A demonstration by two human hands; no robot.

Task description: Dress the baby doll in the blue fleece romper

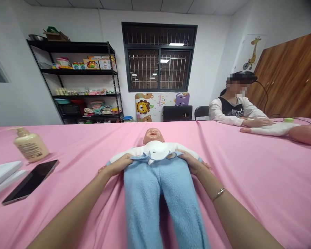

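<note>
My left grip (116, 165) and my right grip (193, 163) are both closed on the waistband of the pale blue fleece trousers (145, 195), one at each hip of a baby doll with a smooth vinyl head (153, 136). The doll lies on its back in the middle of the pink-sheeted tabletop (248, 180), its head pointing away from me and its legs toward me. I judge that this puts its waist squarely between my hands, so that both can pull evenly. I cannot tell how far my fingers reach under the cloth. The doll's white top (155, 147) is bunched just above the waistband, and a thin silver bracelet (218, 194) circles my right wrist.

To my left, away from my arms, stand a cream pump bottle of lotion (31, 146) and a black smartphone (29, 181) lying beside a flat white box (2, 174). The bottle's label is turned partly toward me, but I cannot read it at this size. Further along the tabletop to my right, a seated person (234, 110) rests a hand (257, 122) on a second doll in white (273, 129), well apart from me. Behind us, a black metal shelf unit (72, 46) holds boxed toys and folded baby clothes, and I can make out no writing on them
</note>
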